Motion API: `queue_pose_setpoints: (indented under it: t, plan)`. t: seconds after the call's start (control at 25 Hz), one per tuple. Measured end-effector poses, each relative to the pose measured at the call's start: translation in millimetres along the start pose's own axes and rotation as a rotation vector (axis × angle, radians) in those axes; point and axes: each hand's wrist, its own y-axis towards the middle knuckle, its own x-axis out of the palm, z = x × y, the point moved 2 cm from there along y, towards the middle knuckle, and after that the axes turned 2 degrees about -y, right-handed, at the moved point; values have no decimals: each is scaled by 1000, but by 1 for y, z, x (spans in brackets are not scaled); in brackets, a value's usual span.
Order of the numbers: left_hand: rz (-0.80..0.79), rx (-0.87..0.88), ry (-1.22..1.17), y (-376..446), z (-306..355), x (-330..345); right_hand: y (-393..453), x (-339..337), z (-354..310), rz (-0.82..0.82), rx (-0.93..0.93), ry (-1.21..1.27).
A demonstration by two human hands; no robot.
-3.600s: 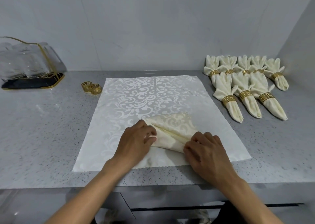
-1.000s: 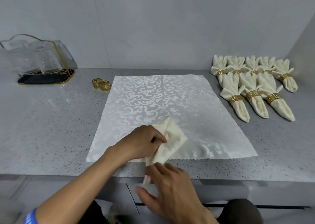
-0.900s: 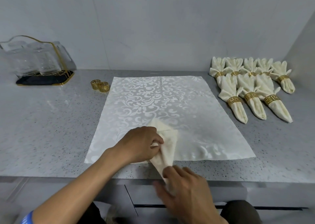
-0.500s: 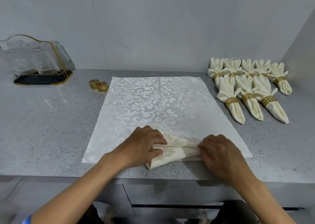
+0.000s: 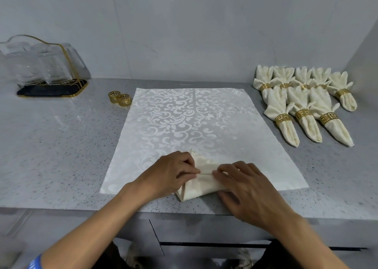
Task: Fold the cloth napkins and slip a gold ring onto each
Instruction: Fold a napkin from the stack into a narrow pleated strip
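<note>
A cream napkin [image 5: 199,186] lies partly folded at the near edge of a white patterned cloth [image 5: 192,123], one corner hanging over the cloth's front hem. My left hand [image 5: 171,171] pinches the napkin's left part, fingers curled onto a fold. My right hand [image 5: 248,189] rests on its right part, fingertips pinching the same fold next to the left fingers. Two loose gold rings [image 5: 119,98] sit on the counter left of the cloth's far corner.
Several folded napkins with gold rings [image 5: 302,107] lie in two rows at the right, near the side wall. A clear holder on a dark gold-rimmed tray [image 5: 45,68] stands at the back left. The grey speckled counter [image 5: 51,146] ends just below my hands.
The napkin has gone from a narrow upright shape to a flat horizontal fold. My right hand came up from below the counter edge onto it and closed in toward the left hand.
</note>
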Motion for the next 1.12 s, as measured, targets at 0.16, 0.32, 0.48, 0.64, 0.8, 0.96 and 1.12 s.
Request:
queue_pose_setpoints:
  t: [0.16,0.32,0.48,0.64,0.8,0.96,1.12]
  plan:
    - [-29,91,129,-7,5,-6,8,13,10,-2,31,207]
    - [-243,167,283,-24,6,-14,11,17,17,28,99,386]
    - [-77,64,301,-21,13,-2,11,18,13,30,103,369]
    - [45,-9,339,-11,17,11,5,13,17,1,109,334]
    - [22,51,393,-21,8,1,1,11,-4,39,173,298]
    - [14,64,496,-21,12,2,-1,11,-10,103,216,218]
    - [75,15,399,-17,12,3,3,8,-13,59,227,126]
